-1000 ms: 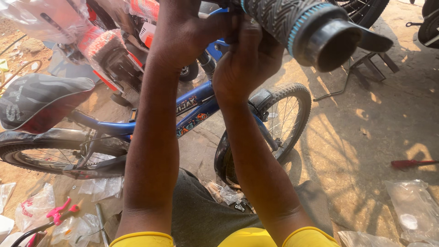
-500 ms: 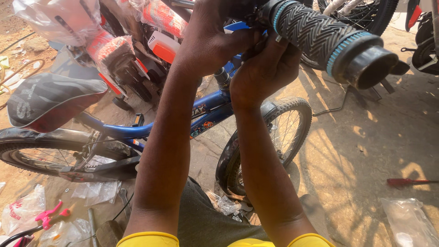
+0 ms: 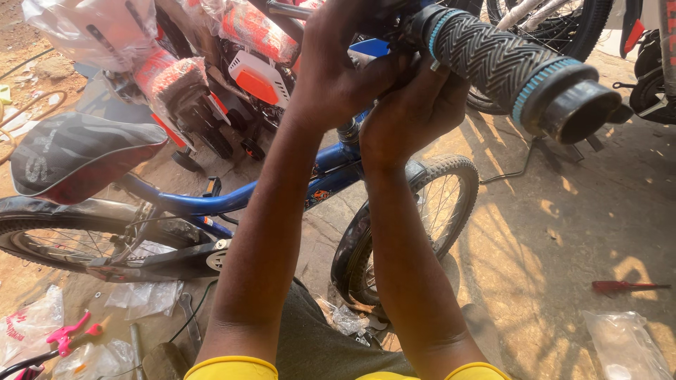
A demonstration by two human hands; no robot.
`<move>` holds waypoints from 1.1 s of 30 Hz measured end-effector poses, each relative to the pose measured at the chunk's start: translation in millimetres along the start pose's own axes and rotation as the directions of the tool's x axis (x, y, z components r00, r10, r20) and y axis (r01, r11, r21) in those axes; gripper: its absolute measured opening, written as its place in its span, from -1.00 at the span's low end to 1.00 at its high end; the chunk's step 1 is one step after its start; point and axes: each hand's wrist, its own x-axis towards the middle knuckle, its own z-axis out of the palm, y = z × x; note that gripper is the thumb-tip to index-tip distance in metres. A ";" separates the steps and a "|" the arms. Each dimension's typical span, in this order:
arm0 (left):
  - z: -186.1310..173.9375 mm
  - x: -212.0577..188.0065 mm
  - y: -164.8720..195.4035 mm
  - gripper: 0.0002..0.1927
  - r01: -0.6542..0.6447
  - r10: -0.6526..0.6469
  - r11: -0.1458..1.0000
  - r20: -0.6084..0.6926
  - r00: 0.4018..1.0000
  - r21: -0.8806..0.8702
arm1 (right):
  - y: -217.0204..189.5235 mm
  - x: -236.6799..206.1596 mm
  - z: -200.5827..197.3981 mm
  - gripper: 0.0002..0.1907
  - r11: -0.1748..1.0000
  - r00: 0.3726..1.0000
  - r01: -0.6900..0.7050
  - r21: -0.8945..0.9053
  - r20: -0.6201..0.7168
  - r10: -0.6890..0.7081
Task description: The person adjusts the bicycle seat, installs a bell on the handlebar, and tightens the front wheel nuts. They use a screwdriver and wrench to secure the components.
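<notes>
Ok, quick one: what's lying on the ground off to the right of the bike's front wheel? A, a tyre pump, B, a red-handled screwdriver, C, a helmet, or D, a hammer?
B: a red-handled screwdriver lies on the dirt to the right of the front wheel, just above a clear plastic bag.

Bright, hard sunlight, probably from the upper left; wheel (image 3: 415, 232) shadows stripe the ground (image 3: 563, 232). The near handlebar grip (image 3: 507, 63) looks soft and edge-stretched.
</notes>
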 end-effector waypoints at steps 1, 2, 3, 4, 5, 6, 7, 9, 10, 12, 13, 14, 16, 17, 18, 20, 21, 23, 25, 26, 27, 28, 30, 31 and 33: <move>1.7 -1.4 0.9 -0.48 0.007 -0.007 1.000 -0.017 1.000 -0.007 | -0.6 -0.4 -0.7 -0.74 1.000 1.000 0.001 -0.001 -0.018 -0.001; 3.5 -3.0 2.0 -0.48 0.014 -0.014 1.000 -0.035 0.999 -0.015 | -1.5 -1.4 -1.5 -0.77 0.998 1.000 0.001 0.068 0.002 -0.001; 3.6 -3.4 2.1 -0.46 0.026 -0.027 0.999 -0.036 0.999 -0.026 | -2.5 -2.0 -2.1 -0.79 0.990 1.000 0.001 0.139 0.023 -0.004; 3.1 -3.3 2.0 -0.45 0.032 -0.032 0.999 -0.029 0.999 -0.026 | -3.2 -2.1 -2.2 -0.80 0.978 0.999 0.001 0.210 0.042 -0.011; 2.2 -3.0 1.5 -0.44 0.037 -0.037 0.999 -0.021 0.999 -0.025 | -4.1 -1.9 -2.2 -0.81 0.971 0.999 -0.017 0.238 0.050 0.005; 0.4 -2.7 1.1 -0.44 0.040 -0.040 0.999 -0.007 0.999 -0.013 | -5.0 -1.5 -2.4 -0.81 0.964 0.998 -0.038 0.265 0.057 0.024; -0.9 -2.0 0.5 -0.43 0.032 -0.032 0.999 0.002 0.999 -0.012 | -5.6 -0.8 -2.0 -0.81 0.954 0.997 -0.057 0.293 0.064 0.040; -3.0 -1.1 0.0 -0.40 0.009 -0.009 1.000 0.014 1.000 -0.021 | -5.8 0.6 -0.3 -0.80 0.961 0.997 -0.070 0.268 0.035 0.063; -3.3 -1.1 0.2 -0.39 0.003 -0.003 1.000 0.014 1.000 -0.030 | -5.8 1.1 0.4 -0.79 0.964 0.997 -0.075 0.254 0.018 0.073; -2.2 -1.0 0.7 -0.37 0.000 0.001 0.999 0.008 1.000 -0.045 | -5.3 1.9 1.3 -0.77 0.985 0.998 -0.058 0.162 0.012 0.057; -0.9 -0.9 1.1 -0.35 -0.001 0.001 0.999 0.003 1.000 -0.045 | -5.0 2.1 1.3 -0.75 0.992 0.999 -0.046 0.114 0.008 0.046; 0.2 -0.6 1.4 -0.34 -0.001 0.001 0.999 -0.003 1.000 -0.045 | -5.0 2.8 0.8 -0.75 0.994 0.999 -0.039 0.105 0.021 0.037; 1.6 0.3 1.9 -0.30 -0.002 0.002 1.000 -0.012 1.000 -0.026 | -5.3 3.8 -0.9 -0.76 0.995 0.998 -0.031 0.091 0.049 0.027; 1.6 0.6 2.2 -0.29 -0.002 0.001 1.000 -0.012 1.000 -0.018 | -6.0 4.7 -2.1 -0.79 0.984 0.997 -0.055 0.167 0.062 0.045; 0.8 1.2 2.3 -0.28 0.001 -0.001 1.000 -0.007 1.000 -0.010 | -6.9 5.8 -3.3 -0.81 0.966 0.995 -0.081 0.245 0.078 0.064; -2.6 1.6 2.9 -0.27 0.010 -0.010 0.999 0.007 1.000 -0.049 | -8.6 7.0 -4.6 -0.84 0.936 0.990 -0.130 0.327 0.097 0.104; -4.9 1.6 3.2 -0.27 0.016 -0.015 0.995 0.016 1.000 -0.100 | -9.9 7.6 -5.4 -0.85 0.932 0.987 -0.150 0.332 0.098 0.124; -8.0 2.5 3.3 -0.26 0.030 -0.022 0.985 0.048 0.999 -0.173 | -12.0 8.5 -5.9 -0.87 0.927 0.985 -0.168 0.336 0.100 0.142; -9.4 4.0 3.0 -0.25 0.048 -0.034 0.978 0.074 0.997 -0.202 | -13.3 8.7 -6.0 -0.88 0.927 0.984 -0.172 0.334 0.102 0.146; -9.6 5.1 2.5 -0.25 0.056 -0.040 0.976 0.078 0.996 -0.211 | -13.5 8.7 -6.1 -0.90 0.925 0.984 -0.175 0.337 0.097 0.151; -7.9 4.7 2.8 -0.24 0.065 -0.052 0.976 0.064 0.997 -0.208 | -13.5 8.7 -6.3 -0.90 0.923 0.983 -0.181 0.339 0.092 0.158; -6.4 4.7 2.8 -0.25 0.065 -0.058 0.982 0.049 0.997 -0.178 | -13.1 8.6 -6.6 -0.91 0.921 0.982 -0.186 0.342 0.088 0.166; -3.1 3.8 3.0 -0.29 0.065 -0.064 0.993 0.020 0.998 -0.097 | -12.5 9.2 -7.6 -0.95 0.917 0.979 -0.201 0.344 0.095 0.179; -2.3 2.6 3.2 -0.31 0.064 -0.064 0.997 0.005 0.998 -0.046 | -12.4 9.4 -8.2 -0.97 0.915 0.978 -0.209 0.344 0.098 0.186; -2.0 0.6 3.4 -0.25 0.074 -0.074 0.996 0.001 0.997 -0.056 | -12.5 10.9 -8.8 -0.96 0.920 0.978 -0.208 0.332 0.066 0.198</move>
